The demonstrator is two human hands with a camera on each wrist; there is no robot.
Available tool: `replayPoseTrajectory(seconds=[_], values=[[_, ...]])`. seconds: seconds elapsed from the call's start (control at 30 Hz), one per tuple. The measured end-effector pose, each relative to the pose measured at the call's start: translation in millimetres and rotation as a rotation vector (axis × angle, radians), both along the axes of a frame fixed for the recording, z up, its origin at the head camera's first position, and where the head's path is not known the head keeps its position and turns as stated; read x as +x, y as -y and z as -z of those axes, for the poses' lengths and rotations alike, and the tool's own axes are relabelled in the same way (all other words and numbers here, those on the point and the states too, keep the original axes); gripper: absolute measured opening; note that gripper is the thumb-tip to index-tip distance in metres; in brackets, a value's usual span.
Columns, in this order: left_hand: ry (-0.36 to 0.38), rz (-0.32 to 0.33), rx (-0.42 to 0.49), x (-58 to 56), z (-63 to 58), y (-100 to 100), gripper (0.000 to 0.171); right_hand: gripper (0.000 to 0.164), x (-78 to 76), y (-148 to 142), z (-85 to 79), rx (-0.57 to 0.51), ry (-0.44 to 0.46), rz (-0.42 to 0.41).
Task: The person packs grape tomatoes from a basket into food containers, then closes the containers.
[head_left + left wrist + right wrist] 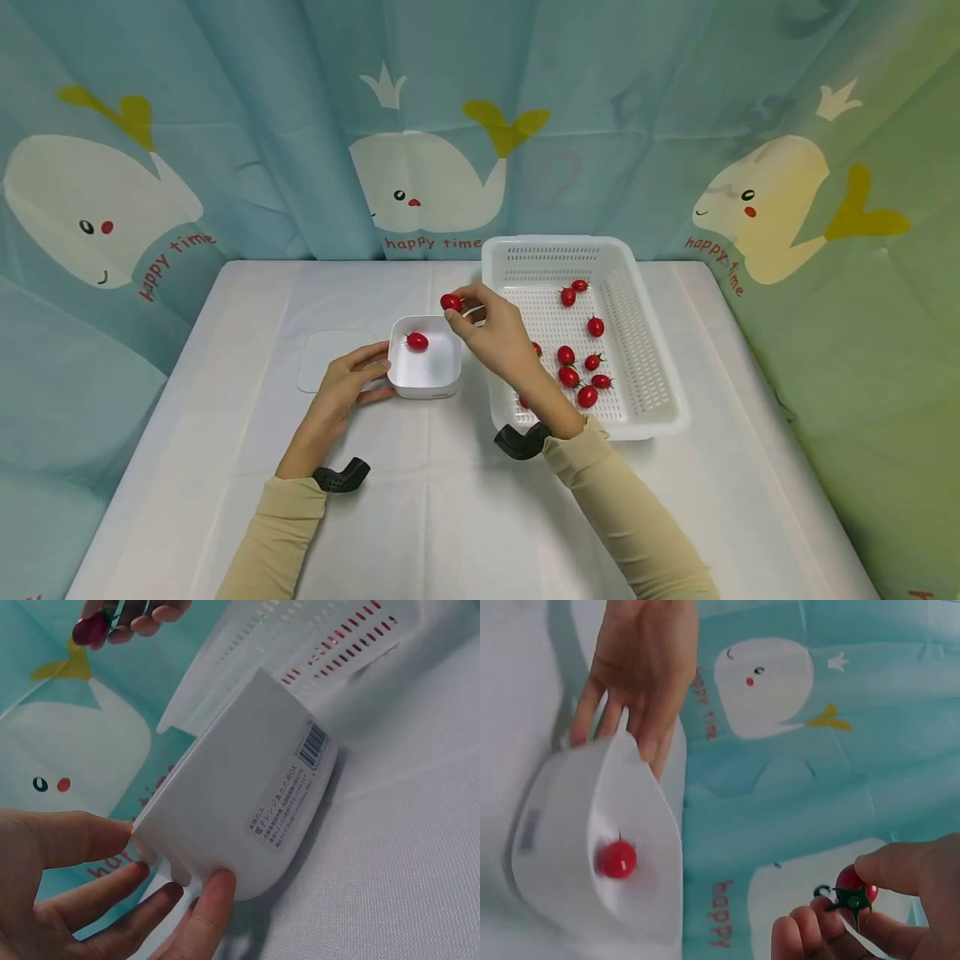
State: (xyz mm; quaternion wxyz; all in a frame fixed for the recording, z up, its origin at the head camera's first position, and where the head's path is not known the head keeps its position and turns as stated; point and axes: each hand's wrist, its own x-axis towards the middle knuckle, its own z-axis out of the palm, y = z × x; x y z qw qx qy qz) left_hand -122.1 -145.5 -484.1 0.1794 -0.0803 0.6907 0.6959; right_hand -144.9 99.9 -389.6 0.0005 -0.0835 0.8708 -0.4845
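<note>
A small white square container [425,379] stands on the table with one red cherry tomato [417,342] inside. My left hand [348,382] rests its fairly straight, spread fingers against the container's left side, with fingertips at the rim and wall in the left wrist view. Between thumb and fingers, my right hand [491,327] pinches another cherry tomato [853,889], just above the container's back right corner. Its green stem star shows in the right wrist view. To the right, a white slotted basket [660,367] holds several cherry tomatoes [568,377], partly hidden by my right forearm.
A pale translucent flat lid [318,354] lies on the white tablecloth [420,508] left of the container, partly behind my left hand. Blue and green curtains [300,125] with whale prints hang along the table's back and sides.
</note>
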Motion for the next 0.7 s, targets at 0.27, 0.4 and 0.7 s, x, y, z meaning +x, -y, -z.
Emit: replayPoseTrajectory(seconds=[0.27,0.4,0.7], values=[[-0.003,0.030,-0.031,1.4,0.2,1,0.056,0.029,10.0,26,11.8,-0.068,0.031,-0.016],[-0.005,0.020,-0.009,0.3,1.1,0,0.055,0.029,12.2,34,19.7,-0.103,0.034,-0.015],[-0.001,0.008,0.001,-0.8,0.4,2,0.054,0.030,11.4,51,39.0,-0.145,0.029,0.006]])
